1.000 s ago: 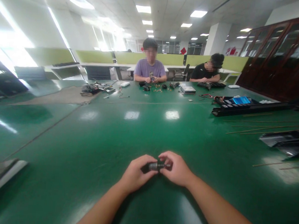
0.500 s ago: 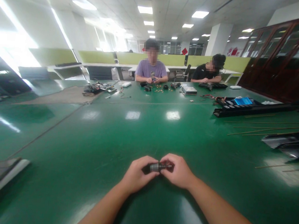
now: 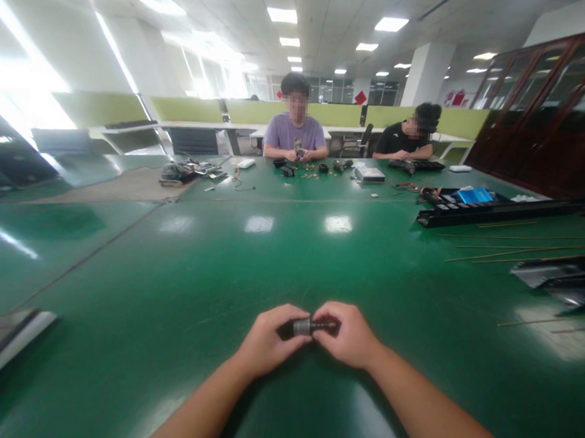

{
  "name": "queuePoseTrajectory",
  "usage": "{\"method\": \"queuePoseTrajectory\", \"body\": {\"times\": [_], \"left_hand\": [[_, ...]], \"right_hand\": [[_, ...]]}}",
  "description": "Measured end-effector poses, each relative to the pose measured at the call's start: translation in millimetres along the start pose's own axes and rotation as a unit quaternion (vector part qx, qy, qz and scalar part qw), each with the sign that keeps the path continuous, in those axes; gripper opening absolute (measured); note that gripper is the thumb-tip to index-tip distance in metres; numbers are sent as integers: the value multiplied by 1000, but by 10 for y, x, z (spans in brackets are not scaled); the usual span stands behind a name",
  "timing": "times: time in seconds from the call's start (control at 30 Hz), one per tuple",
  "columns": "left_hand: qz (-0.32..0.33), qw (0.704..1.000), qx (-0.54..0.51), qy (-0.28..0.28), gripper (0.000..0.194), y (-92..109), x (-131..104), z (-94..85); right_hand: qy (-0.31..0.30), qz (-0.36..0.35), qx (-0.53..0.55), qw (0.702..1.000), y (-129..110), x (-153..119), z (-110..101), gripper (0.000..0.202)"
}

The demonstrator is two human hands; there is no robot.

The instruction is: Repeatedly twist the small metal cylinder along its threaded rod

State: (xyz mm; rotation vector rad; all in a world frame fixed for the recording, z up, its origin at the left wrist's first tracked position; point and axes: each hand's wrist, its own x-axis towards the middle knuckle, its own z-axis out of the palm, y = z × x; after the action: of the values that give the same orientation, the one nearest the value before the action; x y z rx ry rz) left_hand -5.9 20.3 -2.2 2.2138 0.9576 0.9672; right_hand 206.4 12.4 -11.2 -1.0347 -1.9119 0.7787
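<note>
Just above the green table (image 3: 209,260), a small dark metal cylinder with a thin shaft (image 3: 303,327) lies crosswise between my two hands. My left hand (image 3: 268,341) has its thumb and fingers closed round the cylinder's grey body. From the other side, my right hand (image 3: 349,335) pinches around the shaft end, its fingertips partly hiding that end. The fingertips of both hands nearly meet at the middle of the part.
Across the table sit a person in purple (image 3: 295,134) and a person in black (image 3: 402,143), with small parts before them. Right are a black tray (image 3: 493,213), thin rods (image 3: 525,250) and dark panels (image 3: 564,271). A flat panel (image 3: 3,345) lies left.
My hands and the metal part stay almost in place. The view has shifted very slightly. Across the table, the hands of the person in purple have moved a little.
</note>
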Motion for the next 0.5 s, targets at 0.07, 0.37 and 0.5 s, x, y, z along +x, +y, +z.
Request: {"method": "queuePoseTrajectory", "body": {"times": [0.07,0.37,0.5], "left_hand": [[0,1000,1,0,22,11,1,1],[3,1000,11,-6,22,13,3,4],[4,1000,14,1,22,11,3,7]], "right_hand": [[-3,2,-2,1000,3,0,-2,17],[-15,11,-10,1000,12,-8,5,11],[-13,16,-9,1000,9,-2,6,9]]}}
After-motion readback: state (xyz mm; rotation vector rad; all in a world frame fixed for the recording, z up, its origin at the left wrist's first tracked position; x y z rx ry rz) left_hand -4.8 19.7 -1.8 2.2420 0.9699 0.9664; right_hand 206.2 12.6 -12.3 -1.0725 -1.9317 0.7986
